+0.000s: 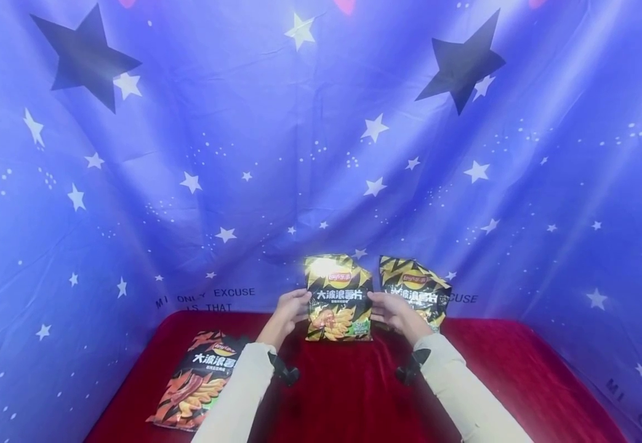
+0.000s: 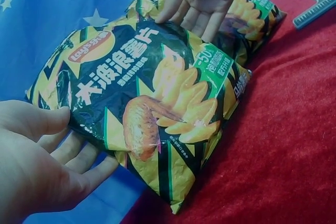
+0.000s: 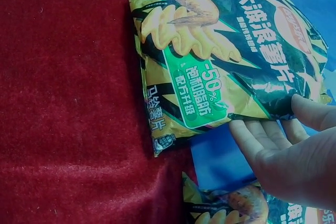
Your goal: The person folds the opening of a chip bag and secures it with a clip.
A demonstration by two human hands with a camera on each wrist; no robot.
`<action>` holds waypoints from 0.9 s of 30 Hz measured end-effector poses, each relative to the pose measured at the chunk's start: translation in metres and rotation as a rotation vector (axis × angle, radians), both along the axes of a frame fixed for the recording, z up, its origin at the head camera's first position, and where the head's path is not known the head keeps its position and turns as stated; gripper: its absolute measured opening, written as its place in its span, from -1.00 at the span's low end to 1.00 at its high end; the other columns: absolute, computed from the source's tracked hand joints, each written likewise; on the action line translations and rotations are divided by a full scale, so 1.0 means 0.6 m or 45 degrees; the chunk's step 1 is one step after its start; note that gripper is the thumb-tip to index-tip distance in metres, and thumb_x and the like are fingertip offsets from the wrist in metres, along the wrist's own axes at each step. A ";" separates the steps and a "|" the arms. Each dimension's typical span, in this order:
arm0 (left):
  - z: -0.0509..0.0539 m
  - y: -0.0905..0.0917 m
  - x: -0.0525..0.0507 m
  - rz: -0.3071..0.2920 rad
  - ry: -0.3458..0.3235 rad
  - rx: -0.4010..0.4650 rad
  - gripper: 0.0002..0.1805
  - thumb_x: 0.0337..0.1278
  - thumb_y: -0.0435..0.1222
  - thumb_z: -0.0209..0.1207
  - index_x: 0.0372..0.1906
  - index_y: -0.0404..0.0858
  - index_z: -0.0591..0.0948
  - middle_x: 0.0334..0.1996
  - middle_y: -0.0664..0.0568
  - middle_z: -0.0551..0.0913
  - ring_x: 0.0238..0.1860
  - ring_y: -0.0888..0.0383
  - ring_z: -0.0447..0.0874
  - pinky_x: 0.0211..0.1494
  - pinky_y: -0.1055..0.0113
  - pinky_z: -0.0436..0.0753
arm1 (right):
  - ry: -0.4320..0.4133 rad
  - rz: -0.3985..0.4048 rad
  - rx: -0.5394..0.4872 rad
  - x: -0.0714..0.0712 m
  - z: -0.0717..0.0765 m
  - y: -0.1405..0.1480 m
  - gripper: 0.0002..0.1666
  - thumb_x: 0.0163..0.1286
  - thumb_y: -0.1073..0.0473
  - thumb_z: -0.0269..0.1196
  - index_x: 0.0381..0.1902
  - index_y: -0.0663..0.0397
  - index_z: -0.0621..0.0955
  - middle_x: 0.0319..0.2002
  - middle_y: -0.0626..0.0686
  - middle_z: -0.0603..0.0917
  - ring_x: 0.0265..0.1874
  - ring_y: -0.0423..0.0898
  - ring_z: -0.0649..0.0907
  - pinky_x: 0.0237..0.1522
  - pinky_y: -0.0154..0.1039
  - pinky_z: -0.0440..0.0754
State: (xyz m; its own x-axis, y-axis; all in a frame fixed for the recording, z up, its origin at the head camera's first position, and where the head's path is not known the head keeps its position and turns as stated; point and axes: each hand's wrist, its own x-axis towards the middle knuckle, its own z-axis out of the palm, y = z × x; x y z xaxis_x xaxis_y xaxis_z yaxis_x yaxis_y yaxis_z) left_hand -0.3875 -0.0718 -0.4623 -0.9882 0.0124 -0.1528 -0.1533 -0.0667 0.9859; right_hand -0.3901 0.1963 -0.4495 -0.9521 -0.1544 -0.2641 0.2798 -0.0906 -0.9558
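A yellow-and-black bag of Lay's potato chips [image 1: 338, 317] stands upright at the back of the red cloth, between both hands. My left hand [image 1: 288, 314] grips its left edge, thumb [image 2: 52, 120] on the front and the other fingers behind. On the right edge, my right hand [image 1: 398, 312] pinches the bag the same way, its thumb [image 3: 315, 113] across the front. A second yellow-and-black chip bag [image 1: 412, 280] leans just right of it, partly hidden behind my right hand. To the left lies a red-and-black chip bag [image 1: 201, 375], partly covered by my left sleeve.
The table bears a red velvet cloth [image 1: 343, 394]. A blue star-patterned curtain [image 1: 298, 154] rises close behind the bags and along both sides. In the left wrist view, a pale green strip with a notched-looking edge [image 2: 315, 13] lies on the cloth.
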 end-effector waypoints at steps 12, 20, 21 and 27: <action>0.014 -0.027 0.005 -0.156 0.035 0.010 -0.45 0.45 -0.34 0.14 0.40 -0.52 0.36 0.33 -0.43 0.47 0.25 -0.33 0.57 0.22 -0.09 0.67 | 0.029 0.080 0.042 0.009 0.020 0.002 -0.47 0.55 0.22 0.13 0.34 0.42 0.35 -0.27 -0.07 0.77 -0.15 -0.11 0.70 0.32 0.05 0.58; 0.027 -0.062 0.009 -0.305 0.057 -0.008 -0.43 0.45 -0.37 0.12 0.41 -0.58 0.29 0.19 -0.40 0.58 0.11 -0.22 0.69 0.27 -0.14 0.62 | 0.049 0.155 0.039 0.024 0.037 0.002 -0.66 0.51 0.27 0.16 0.16 0.34 0.47 -0.24 -0.04 0.75 -0.14 -0.07 0.71 0.33 0.09 0.57; 0.030 -0.068 0.010 -0.340 0.061 -0.012 -0.43 0.45 -0.37 0.11 0.40 -0.58 0.28 0.14 -0.36 0.62 0.07 -0.18 0.71 0.28 -0.14 0.62 | 0.055 0.160 0.052 0.026 0.039 0.002 -0.64 0.51 0.27 0.16 0.17 0.35 0.46 -0.19 0.01 0.75 -0.12 -0.06 0.72 0.33 0.11 0.56; 0.044 -0.097 0.019 -0.549 0.069 -0.041 -0.46 0.46 -0.38 0.08 0.37 -0.58 0.26 -0.06 -0.05 0.69 -0.08 0.06 0.74 0.29 -0.08 0.63 | 0.048 0.218 0.121 0.045 0.047 0.001 -0.32 0.49 0.27 0.20 0.40 0.54 0.24 0.11 0.23 0.65 0.02 0.06 0.71 0.41 0.19 0.45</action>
State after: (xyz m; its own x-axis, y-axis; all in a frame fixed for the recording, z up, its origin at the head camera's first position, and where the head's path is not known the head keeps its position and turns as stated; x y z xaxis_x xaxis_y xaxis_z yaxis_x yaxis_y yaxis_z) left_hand -0.3763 -0.1298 -0.4362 -0.9002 0.4219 -0.1082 -0.1087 0.0229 0.9938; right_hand -0.3633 0.1968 -0.4214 -0.9236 -0.2908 -0.2498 0.2473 0.0460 -0.9678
